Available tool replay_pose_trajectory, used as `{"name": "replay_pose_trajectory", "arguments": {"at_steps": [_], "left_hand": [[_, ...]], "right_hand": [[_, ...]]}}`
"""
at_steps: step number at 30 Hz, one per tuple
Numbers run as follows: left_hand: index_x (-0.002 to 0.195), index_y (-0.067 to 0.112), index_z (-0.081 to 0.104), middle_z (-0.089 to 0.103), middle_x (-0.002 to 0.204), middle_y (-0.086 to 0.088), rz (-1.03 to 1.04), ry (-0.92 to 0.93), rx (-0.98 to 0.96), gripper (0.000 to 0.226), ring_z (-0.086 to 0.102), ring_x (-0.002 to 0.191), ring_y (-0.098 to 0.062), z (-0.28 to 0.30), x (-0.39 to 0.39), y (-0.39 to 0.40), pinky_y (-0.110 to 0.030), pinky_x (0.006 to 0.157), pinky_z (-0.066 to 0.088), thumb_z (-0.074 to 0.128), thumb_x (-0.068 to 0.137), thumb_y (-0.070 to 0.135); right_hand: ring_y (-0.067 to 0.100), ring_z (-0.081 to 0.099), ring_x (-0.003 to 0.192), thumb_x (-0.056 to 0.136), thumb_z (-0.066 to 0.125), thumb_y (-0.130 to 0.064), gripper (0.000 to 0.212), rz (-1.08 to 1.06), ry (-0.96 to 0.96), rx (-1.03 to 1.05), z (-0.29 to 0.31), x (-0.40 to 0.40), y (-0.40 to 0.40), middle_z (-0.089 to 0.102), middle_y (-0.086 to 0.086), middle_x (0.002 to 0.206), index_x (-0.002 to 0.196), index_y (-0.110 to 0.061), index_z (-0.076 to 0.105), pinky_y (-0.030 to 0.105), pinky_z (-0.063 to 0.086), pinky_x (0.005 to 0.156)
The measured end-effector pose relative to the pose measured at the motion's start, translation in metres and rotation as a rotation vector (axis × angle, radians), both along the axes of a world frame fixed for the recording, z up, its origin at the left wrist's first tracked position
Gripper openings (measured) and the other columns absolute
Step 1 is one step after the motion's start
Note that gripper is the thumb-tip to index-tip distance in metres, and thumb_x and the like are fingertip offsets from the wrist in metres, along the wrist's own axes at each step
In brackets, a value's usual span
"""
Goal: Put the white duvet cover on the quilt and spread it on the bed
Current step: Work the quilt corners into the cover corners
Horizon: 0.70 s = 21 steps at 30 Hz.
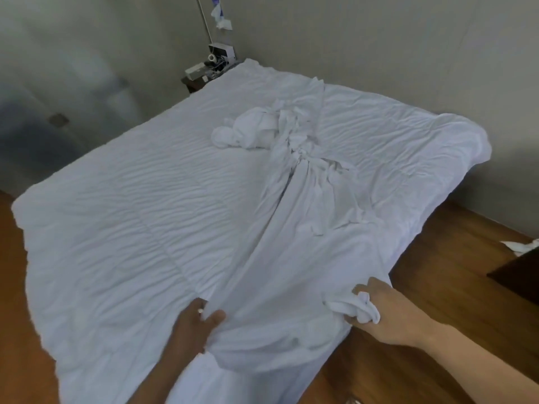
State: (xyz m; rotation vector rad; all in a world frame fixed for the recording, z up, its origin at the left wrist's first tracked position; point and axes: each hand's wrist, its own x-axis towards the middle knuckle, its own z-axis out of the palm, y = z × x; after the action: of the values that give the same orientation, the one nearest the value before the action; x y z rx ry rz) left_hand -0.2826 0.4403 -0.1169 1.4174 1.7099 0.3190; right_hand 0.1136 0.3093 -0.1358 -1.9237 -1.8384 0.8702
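- Right hand [388, 312]: fingers curled tight round a bunched wad of the white duvet cover [309, 234] at the near right edge of the bed; a knot of cloth is seen poking out between the fingers.
- Left hand [194, 325]: cover cloth is pinched at the near edge, thumb on top, the other fingers tucked under the fold; a small pale spot is seen on one finger, what it is cannot be told.
- Between the two hands the cover edge is held slightly lifted, with a sagging rounded fold hanging over the near side.
- Duvet cover: lies on the right half of the bed, running from the hands to the far edge. Cloth is thin, smooth and heavily creased; long folds are drawn together into a twisted ridge down the middle.
- A crumpled white lump [248, 132] is piled at the far centre, touching the ridge; whether it is part of the cover cannot be told.
- Quilt [122, 205]: spread flat across the left half, thicker, with a puckered, stitched surface in wavy rows; its left and near edges hang over the bed side.
- Floor [455, 258]: brown wood boards, seen right and near left.
- Bedside stand [208, 70] with small clutter sits at the far left corner, against a plain pale wall [379, 39].
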Motion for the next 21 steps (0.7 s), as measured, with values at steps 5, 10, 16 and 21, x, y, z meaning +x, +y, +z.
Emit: {"name": "replay_pose_trajectory", "arguments": {"at_steps": [5,10,16,21], "left_hand": [[0.084,0.000,0.065,0.062,0.066,-0.014,0.143,-0.090,0.384,0.020,0.054,0.048,-0.014,0.080,-0.096,0.096,-0.020,0.038,0.044,0.074,0.092,0.016],[0.116,0.016,0.061,0.067,0.112,-0.005,0.668,-0.586,0.142,0.050,0.061,0.104,-0.026,0.036,-0.131,0.199,-0.035,0.075,0.055,0.073,0.084,0.052],[0.150,0.013,0.044,0.048,0.151,-0.017,0.403,-0.934,-0.836,0.105,0.048,0.135,-0.042,-0.070,-0.042,0.123,-0.063,0.104,0.043,0.062,0.074,0.083],[0.137,0.005,0.059,0.067,0.129,-0.017,0.431,-1.085,-0.721,0.060,0.066,0.116,-0.036,-0.079,-0.023,0.101,-0.052,0.102,0.051,0.078,0.082,0.019]], "right_hand": [[0.010,0.064,0.075,0.091,0.063,-0.053,0.024,-0.234,-0.018,0.007,0.028,-0.029,0.002,0.065,-0.012,0.081,0.085,-0.030,0.065,0.036,0.055,0.070],[0.036,0.067,0.083,0.095,0.063,-0.012,0.010,-0.484,0.242,-0.037,0.051,-0.094,0.006,0.070,0.011,0.084,0.090,-0.004,0.067,0.049,0.057,0.070],[0.008,0.050,0.061,0.092,0.062,-0.001,0.022,-0.473,0.326,0.008,0.079,-0.210,0.010,0.059,0.003,0.066,0.072,-0.009,0.061,0.030,0.038,0.057],[0.012,0.062,0.065,0.091,0.070,-0.009,0.011,-0.357,0.255,-0.074,0.095,-0.274,-0.021,0.065,-0.002,0.072,0.083,-0.016,0.069,0.028,0.048,0.057]]}}
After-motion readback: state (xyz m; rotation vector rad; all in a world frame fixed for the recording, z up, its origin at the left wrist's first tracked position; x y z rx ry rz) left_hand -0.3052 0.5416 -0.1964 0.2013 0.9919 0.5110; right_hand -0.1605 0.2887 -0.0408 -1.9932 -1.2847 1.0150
